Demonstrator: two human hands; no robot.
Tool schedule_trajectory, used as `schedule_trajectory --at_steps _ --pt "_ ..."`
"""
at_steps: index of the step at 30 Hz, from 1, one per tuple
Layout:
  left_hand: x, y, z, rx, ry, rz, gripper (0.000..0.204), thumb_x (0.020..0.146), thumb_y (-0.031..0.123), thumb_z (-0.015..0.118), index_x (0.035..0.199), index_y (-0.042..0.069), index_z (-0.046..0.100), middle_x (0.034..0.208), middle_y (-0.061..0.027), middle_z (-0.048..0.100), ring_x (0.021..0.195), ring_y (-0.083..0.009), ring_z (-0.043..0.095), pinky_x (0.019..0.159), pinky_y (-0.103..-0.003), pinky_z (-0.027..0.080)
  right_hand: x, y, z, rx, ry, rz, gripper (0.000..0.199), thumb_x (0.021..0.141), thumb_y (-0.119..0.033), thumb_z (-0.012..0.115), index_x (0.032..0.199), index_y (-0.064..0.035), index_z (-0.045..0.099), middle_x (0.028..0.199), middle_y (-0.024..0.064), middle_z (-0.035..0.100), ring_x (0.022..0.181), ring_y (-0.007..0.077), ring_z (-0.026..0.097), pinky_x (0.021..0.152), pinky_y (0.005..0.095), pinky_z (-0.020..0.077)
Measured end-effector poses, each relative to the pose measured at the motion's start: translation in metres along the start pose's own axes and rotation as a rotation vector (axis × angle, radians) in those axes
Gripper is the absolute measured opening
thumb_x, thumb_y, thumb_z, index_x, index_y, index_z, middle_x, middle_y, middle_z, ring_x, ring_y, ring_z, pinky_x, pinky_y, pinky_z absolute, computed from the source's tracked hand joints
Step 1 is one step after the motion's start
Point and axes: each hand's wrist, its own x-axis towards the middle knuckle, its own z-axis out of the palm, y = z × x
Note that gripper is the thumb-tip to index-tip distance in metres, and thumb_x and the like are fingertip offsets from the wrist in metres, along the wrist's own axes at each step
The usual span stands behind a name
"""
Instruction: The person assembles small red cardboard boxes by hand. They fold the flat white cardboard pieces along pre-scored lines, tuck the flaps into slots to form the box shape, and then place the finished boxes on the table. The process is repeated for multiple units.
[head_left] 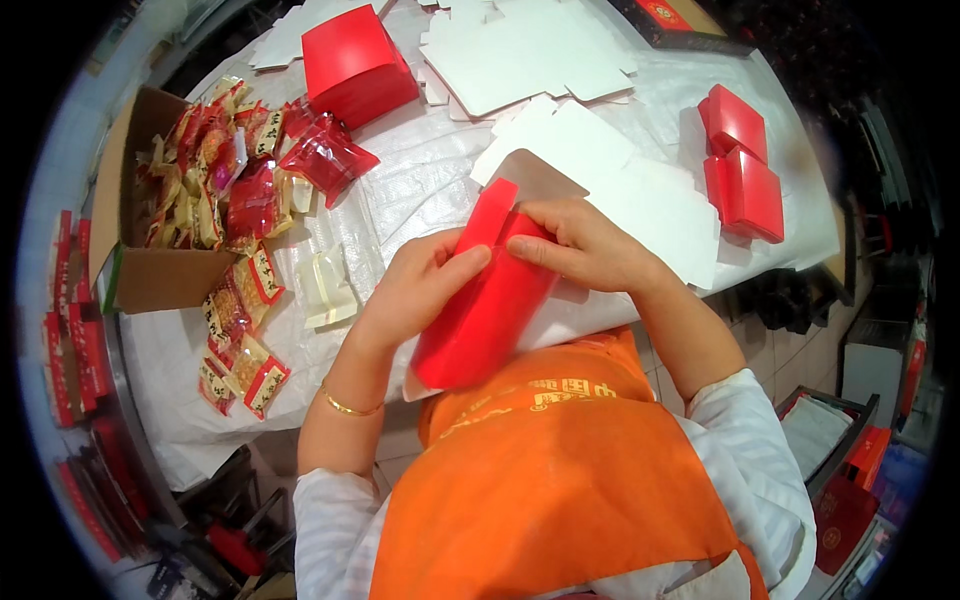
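Red folding carton (pixel 485 325), likely light, easily creased and best held by its edges, is pinched toward its far end by left hand (pixel 418 283) and right hand (pixel 582 240).

You're on one view: your head cam, left of the fisheye pair. It sits above the near edge of the table (pixel 400 150), looking steeply down and forward across it. Range is close: your left hand (pixel 415 283) and right hand (pixel 590 245) land mid-frame at the table's near edge, your apron (pixel 560 470) fills the lower middle. Wide lens: you get most of the tabletop, plus floor (pixel 785 355) below its right side. Table's far end runs out the top; corners go black.
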Motion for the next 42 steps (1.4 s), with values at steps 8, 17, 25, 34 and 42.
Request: schedule_trajectory --at_steps 8,17,25,34,42 --pt "0.002 0.001 -0.001 0.012 -0.002 -0.005 0.034 0.103 0.025 0.057 0.118 -0.004 0.066 0.101 -0.0007 0.067 0.092 -0.0051 0.056 0.082 -0.024 0.047 0.002 0.007 -0.012 0.247 -0.141 0.181 0.032 0.102 -0.029 0.057 0.113 -0.0002 0.065 0.087 0.0024 0.067 0.080 0.0090 0.059 0.071 0.0277 0.0499" --pt "0.004 0.000 -0.003 0.098 0.067 -0.057 0.032 0.102 0.022 0.057 0.110 -0.006 0.069 0.093 0.0002 0.066 0.086 -0.0049 0.055 0.077 -0.023 0.047 0.005 0.001 -0.010 0.180 -0.046 0.021 0.032 0.100 -0.028 0.060 0.107 0.0028 0.066 0.080 0.0053 0.065 0.072 0.0099 0.056 0.065 0.0283 0.0474" --pt "0.005 0.007 0.005 0.162 0.117 0.014 0.034 0.098 0.026 0.062 0.109 -0.005 0.070 0.087 -0.0057 0.069 0.083 -0.0068 0.059 0.076 -0.026 0.049 0.009 0.006 -0.006 0.202 0.010 0.006 0.032 0.097 -0.026 0.062 0.101 0.0049 0.067 0.081 0.0110 0.067 0.075 0.0135 0.059 0.070 0.0308 0.0490" --pt "0.006 0.006 0.005 0.171 0.121 0.055 0.038 0.099 0.028 0.058 0.112 -0.006 0.068 0.079 -0.0083 0.067 0.076 -0.0082 0.057 0.070 -0.029 0.049 0.007 0.008 -0.011 0.168 -0.019 0.054 0.034 0.098 -0.027 0.061 0.111 0.0044 0.065 0.096 0.0129 0.071 0.086 0.0182 0.063 0.080 0.0331 0.0516" --pt "0.005 0.008 0.004 0.215 0.116 0.053 0.039 0.100 0.029 0.057 0.110 -0.007 0.067 0.077 -0.0104 0.066 0.074 -0.0096 0.058 0.069 -0.029 0.049 0.007 0.011 -0.004 0.249 0.043 -0.093 0.032 0.098 -0.022 0.061 0.119 0.0023 0.062 0.105 0.0121 0.070 0.095 0.0185 0.063 0.087 0.0327 0.0510"
